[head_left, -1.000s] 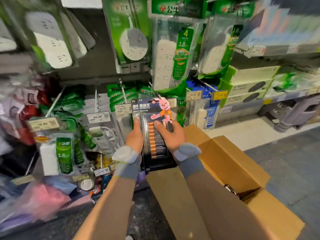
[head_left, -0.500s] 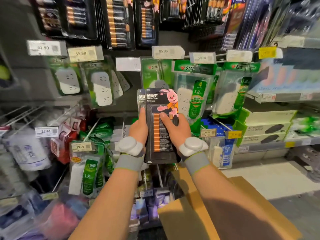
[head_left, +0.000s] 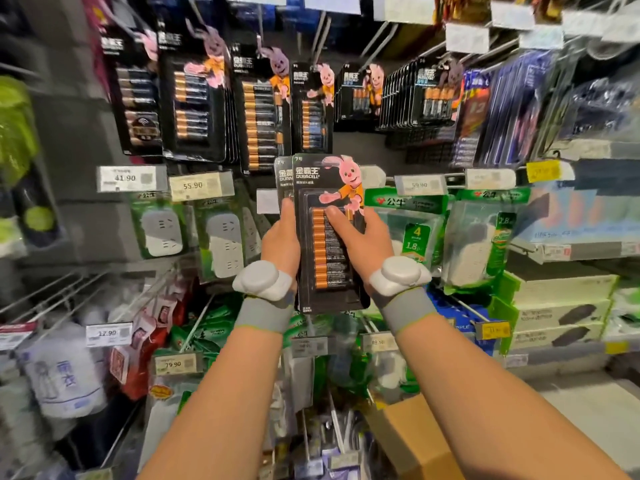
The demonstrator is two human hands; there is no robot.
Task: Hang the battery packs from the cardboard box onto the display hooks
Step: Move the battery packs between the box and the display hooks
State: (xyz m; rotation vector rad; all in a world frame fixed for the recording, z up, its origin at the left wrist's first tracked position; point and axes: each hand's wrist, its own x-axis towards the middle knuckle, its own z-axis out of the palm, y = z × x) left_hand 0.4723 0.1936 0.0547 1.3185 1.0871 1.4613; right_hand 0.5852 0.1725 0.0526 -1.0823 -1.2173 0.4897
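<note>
We see the rack (head_left: 79,133) blurred, its hooks (head_left: 377,43) hard to make out. The box (head_left: 408,441) is cut off at the lower edge. Upright packs (head_left: 329,258), at least two, sit before the rack, gripped at their sides by left hand (head_left: 280,239) and right hand (head_left: 365,242).

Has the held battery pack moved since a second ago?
Yes. The battery pack has risen: a second ago it sat below the green power-strip pack; now its top clears the 59.90 price tag above that.
</note>
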